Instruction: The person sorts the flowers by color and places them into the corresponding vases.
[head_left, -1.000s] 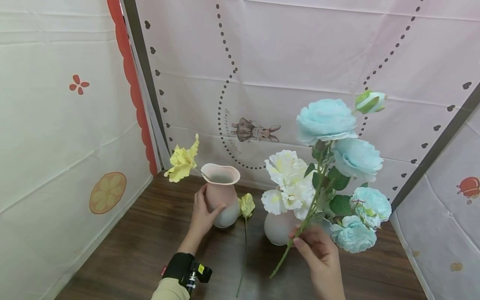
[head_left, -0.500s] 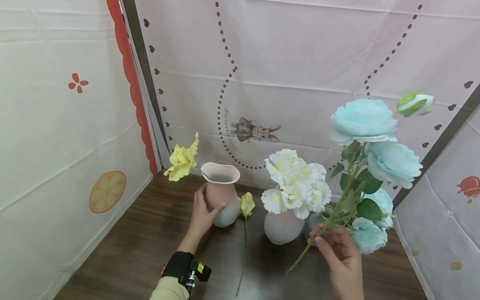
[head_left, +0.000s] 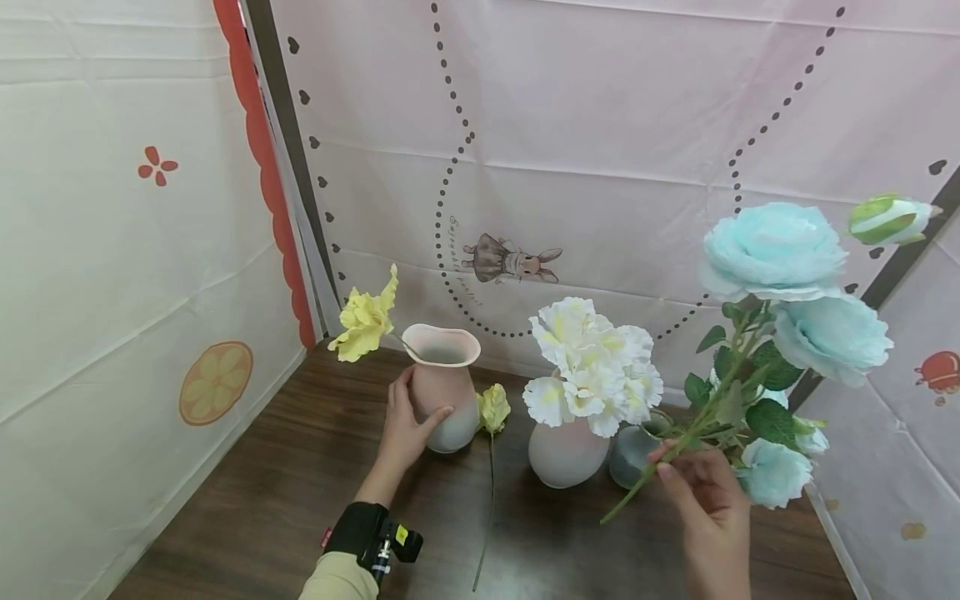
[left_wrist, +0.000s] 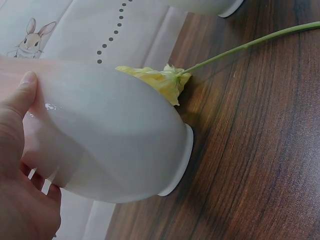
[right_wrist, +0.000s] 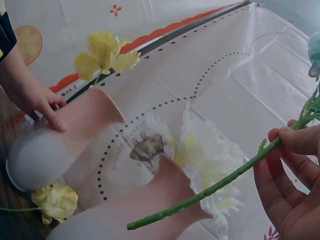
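My left hand (head_left: 405,429) grips the side of a vase (head_left: 447,396), pink above and white below, thumb in front. One yellow flower (head_left: 364,323) leans out of its mouth to the left. Another yellow flower (left_wrist: 167,82) lies on the table beside the vase, its thin stem toward me. On the right, my right hand (head_left: 708,500) pinches the green stem (right_wrist: 210,191) of a branch with several pale blue flowers (head_left: 776,250), a bud and leaves. The branch tilts up to the right, its cut end pointing down-left, in front of a small grey-blue vase (head_left: 632,457).
A second pink-and-white vase (head_left: 567,457) holds white flowers (head_left: 588,367) and stands left of the small grey-blue vase. Patterned cloth walls (head_left: 600,100) enclose the brown wooden table (head_left: 300,500) at the back and both sides.
My right hand has carried the blue flower branch rightward, from in front of the white flowers, uncovering them and the small grey-blue vase. My left hand and its vase stay put.
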